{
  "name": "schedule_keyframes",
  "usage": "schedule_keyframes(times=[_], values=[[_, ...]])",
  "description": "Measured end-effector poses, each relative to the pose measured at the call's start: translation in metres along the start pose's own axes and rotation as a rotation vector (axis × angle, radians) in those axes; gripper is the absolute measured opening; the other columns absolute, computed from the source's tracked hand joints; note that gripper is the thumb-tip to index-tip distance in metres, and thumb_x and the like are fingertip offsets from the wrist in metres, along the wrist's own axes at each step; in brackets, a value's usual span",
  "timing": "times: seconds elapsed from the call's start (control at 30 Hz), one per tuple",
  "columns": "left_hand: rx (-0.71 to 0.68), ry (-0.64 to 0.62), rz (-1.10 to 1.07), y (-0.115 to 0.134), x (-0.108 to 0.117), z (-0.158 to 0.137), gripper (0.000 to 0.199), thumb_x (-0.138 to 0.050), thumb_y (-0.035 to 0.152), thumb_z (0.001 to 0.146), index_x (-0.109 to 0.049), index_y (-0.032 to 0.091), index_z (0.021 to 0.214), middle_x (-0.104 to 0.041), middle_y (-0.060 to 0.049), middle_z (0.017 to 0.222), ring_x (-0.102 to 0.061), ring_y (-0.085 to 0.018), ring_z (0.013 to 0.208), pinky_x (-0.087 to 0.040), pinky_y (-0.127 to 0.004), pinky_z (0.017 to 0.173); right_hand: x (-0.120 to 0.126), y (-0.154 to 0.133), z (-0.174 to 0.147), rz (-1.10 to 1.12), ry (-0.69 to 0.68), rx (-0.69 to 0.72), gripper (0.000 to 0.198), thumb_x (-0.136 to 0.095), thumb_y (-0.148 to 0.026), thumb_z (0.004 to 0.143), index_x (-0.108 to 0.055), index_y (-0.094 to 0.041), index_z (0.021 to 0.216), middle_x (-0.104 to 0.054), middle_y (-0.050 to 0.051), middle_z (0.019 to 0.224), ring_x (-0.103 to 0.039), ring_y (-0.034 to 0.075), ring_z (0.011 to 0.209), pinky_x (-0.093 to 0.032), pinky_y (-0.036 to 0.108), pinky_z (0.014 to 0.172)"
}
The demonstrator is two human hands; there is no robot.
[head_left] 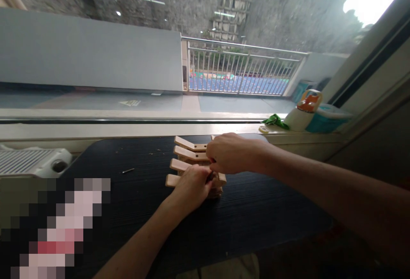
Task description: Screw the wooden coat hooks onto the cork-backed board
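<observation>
A small wooden piece with several angled slats (185, 154) rests on the dark table; round dark holes show in two of the slats. My left hand (194, 185) lies over its near end, fingers curled round the slats and gripping them. Just beyond, my right hand (229, 153) is closed above the right part of the slats, fingers bent down and pinched together. Whatever lies between those fingers is hidden by the hand. Off to the left, a thin metal pin or screw (128, 171) lies on the tabletop.
The black wood-grain table (134, 215) reaches the window sill (128, 130). A white-and-orange container (303, 110), a green cloth (274, 120) and a teal box (329, 118) stand on the sill at right. At left is a white slotted plastic thing (32, 161). Pixelation covers the lower left corner.
</observation>
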State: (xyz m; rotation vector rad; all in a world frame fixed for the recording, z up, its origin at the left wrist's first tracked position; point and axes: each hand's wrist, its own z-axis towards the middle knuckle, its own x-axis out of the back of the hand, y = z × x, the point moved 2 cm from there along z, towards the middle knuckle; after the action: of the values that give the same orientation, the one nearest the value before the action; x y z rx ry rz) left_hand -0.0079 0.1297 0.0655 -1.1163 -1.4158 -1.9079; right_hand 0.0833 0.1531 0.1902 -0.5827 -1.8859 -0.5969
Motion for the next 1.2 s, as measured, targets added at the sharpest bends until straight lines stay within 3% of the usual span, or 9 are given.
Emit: schedule_keyframes(times=[0.2,0.37,0.63,0.87,1.03,1.2], values=[[-0.166,-0.001,-0.067,0.006,0.012,-0.005,0.011,-0.052,0.016,0.077,-0.06,0.019,0.071,-0.065,-0.001,0.077,-0.057,-0.013,0.072,-0.037,-0.022,0.062,0.001,0.0,-0.006,-0.011,0.017,0.008,0.024,-0.052,-0.023,0.078,-0.071,-0.013,0.088,-0.066,0.01,0.074,-0.057,0.016,0.063,-0.032,0.026,0.051],[-0.13,-0.016,0.007,0.003,0.013,-0.006,0.016,-0.049,0.009,0.075,-0.061,0.017,0.068,-0.064,-0.003,0.077,-0.057,-0.015,0.075,-0.039,-0.024,0.065,-0.002,-0.004,-0.005,-0.035,0.011,0.074,0.022,-0.05,-0.019,0.079,-0.071,-0.013,0.084,-0.066,0.009,0.071,-0.056,0.016,0.061,-0.032,0.026,0.051],[-0.094,0.019,-0.016,0.002,0.006,-0.003,0.012,-0.052,0.017,0.077,-0.064,0.018,0.076,-0.066,-0.005,0.085,-0.059,-0.018,0.082,-0.041,-0.026,0.069,0.0,-0.008,-0.003,-0.075,-0.052,0.108,0.02,-0.052,-0.013,0.077,-0.071,-0.009,0.082,-0.066,0.01,0.071,-0.056,0.015,0.061,-0.031,0.026,0.05],[-0.06,0.025,-0.004,-0.002,0.002,0.001,0.014,-0.052,0.015,0.076,-0.065,0.018,0.081,-0.067,-0.006,0.092,-0.06,-0.019,0.087,-0.043,-0.027,0.074,-0.002,-0.007,0.003,-0.036,-0.042,0.083,0.022,-0.052,-0.015,0.076,-0.07,-0.009,0.086,-0.065,0.009,0.068,-0.055,0.014,0.059,-0.032,0.025,0.052],[-0.093,0.033,0.022,-0.003,0.001,0.0,0.012,-0.052,0.017,0.076,-0.064,0.018,0.074,-0.067,-0.005,0.087,-0.06,-0.018,0.083,-0.042,-0.027,0.073,0.001,-0.002,-0.001,0.009,-0.047,0.064,0.018,-0.053,-0.017,0.075,-0.069,-0.011,0.08,-0.063,0.007,0.063,-0.051,0.012,0.053,-0.031,0.024,0.049],[-0.114,0.026,0.062,-0.002,0.003,0.0,0.013,-0.051,0.019,0.077,-0.062,0.018,0.069,-0.066,-0.004,0.08,-0.059,-0.017,0.079,-0.041,-0.025,0.069,0.005,-0.004,-0.009,-0.055,-0.042,0.044,0.018,-0.054,-0.013,0.076,-0.068,-0.015,0.088,-0.066,0.007,0.083,-0.058,0.018,0.073,-0.036,0.027,0.056]])
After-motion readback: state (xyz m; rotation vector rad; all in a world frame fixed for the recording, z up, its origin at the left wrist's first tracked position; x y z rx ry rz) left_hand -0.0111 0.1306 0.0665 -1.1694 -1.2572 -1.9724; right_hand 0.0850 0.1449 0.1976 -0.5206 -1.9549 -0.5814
